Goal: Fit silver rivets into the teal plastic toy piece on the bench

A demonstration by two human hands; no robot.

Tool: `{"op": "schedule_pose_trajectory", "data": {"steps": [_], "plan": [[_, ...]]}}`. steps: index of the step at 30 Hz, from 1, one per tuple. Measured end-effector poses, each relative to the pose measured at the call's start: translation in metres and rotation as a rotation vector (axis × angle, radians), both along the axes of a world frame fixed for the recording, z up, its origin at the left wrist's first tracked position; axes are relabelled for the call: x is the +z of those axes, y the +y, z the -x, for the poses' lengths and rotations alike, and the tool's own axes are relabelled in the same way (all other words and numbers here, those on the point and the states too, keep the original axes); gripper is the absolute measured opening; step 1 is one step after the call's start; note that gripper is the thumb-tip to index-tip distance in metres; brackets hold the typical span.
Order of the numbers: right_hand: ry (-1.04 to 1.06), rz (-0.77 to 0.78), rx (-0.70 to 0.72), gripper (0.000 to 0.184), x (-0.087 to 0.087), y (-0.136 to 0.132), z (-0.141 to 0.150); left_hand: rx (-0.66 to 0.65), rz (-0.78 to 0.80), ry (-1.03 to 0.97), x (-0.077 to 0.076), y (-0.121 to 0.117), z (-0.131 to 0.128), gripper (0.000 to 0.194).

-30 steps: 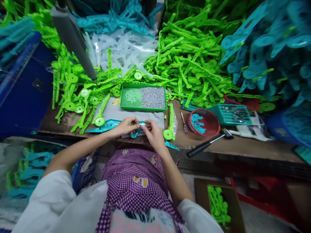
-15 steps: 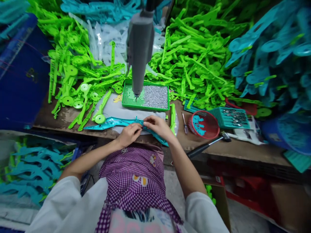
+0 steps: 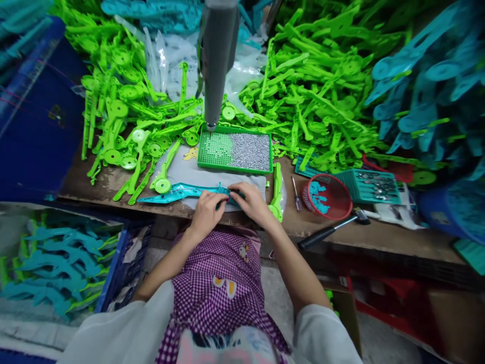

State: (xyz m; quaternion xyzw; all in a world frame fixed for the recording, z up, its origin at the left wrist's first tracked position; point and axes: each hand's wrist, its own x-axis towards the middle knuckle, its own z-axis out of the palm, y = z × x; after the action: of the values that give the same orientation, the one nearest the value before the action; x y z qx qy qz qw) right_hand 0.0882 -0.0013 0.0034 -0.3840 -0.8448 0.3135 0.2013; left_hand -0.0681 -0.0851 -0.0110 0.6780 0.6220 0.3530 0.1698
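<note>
A long blue plastic part [image 3: 185,191] lies along the front edge of the bench, its pointed end to the left. Both of my hands meet over its right half. My left hand [image 3: 209,210] has its fingertips pinched together at the part's near side. From the right, my right hand [image 3: 248,199] curls its fingers over the same part, gripping it. Whatever small piece may be between the fingertips is hidden. Just behind the hands sits a green tray [image 3: 235,170] with many small metal screws in its right half. An electric screwdriver [image 3: 217,65] hangs above this tray.
Piles of bright green plastic parts [image 3: 318,96] cover the back. At right are a small screwdriver [image 3: 296,194], a red basket [image 3: 346,202] with blue pieces, a hammer [image 3: 333,230] and a teal tray [image 3: 343,177]. A blue crate [image 3: 34,111] stands left.
My left hand has turned, its wrist now lower and closer to the body. The right end of the blue part has swung away from the bench edge and is now mostly covered by my hands.
</note>
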Motion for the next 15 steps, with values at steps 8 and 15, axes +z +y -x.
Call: {"op": "schedule_pose_trajectory", "data": {"steps": [8, 15], "plan": [[0.003, 0.083, -0.085, 0.017, 0.008, 0.003, 0.003, -0.087, 0.301, 0.083, 0.027, 0.028, 0.004, 0.024], [0.125, 0.309, -0.109, 0.023, 0.011, 0.007, 0.001, 0.1, 0.384, 0.199, 0.029, 0.049, -0.01, 0.037]]}}
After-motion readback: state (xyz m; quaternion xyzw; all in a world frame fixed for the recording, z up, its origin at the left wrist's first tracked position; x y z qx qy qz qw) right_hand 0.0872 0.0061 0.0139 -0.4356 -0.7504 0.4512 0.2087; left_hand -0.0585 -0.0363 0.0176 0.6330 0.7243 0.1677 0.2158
